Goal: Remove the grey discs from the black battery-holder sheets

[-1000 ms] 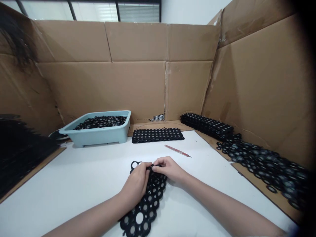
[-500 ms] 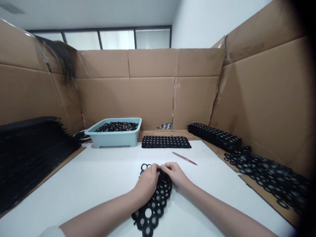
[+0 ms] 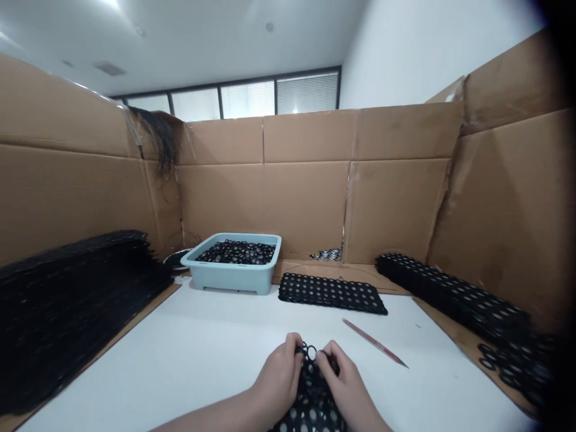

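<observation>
Between my two hands is a black mesh sheet of joined rings (image 3: pixel 310 393), low in the view and running off the bottom edge. My left hand (image 3: pixel 281 372) pinches its upper left edge between thumb and fingers. Gripping the upper right edge, my right hand (image 3: pixel 344 381) has its thumb toward the middle. A couple of rings show in the gap between the fingertips. Beyond the right hand a reddish, thin pointed tool (image 3: pixel 375 342) lies on the white table (image 3: pixel 216 354).
A light blue basin (image 3: pixel 231 277) holds many black rings. Right of it lies a flat ring-mesh panel (image 3: pixel 332 293). Stacked ring panels (image 3: pixel 450 294) and loose ring pieces (image 3: pixel 513 366) line the right side. A tall black stack (image 3: pixel 85 312) fills the left. Cardboard walls (image 3: pixel 265 198) enclose the table.
My view has tilted up and turned left, so everything sits lower and further right. The fingertips have moved slightly apart, with rings now visible between them. Both hands keep hold of the mesh.
</observation>
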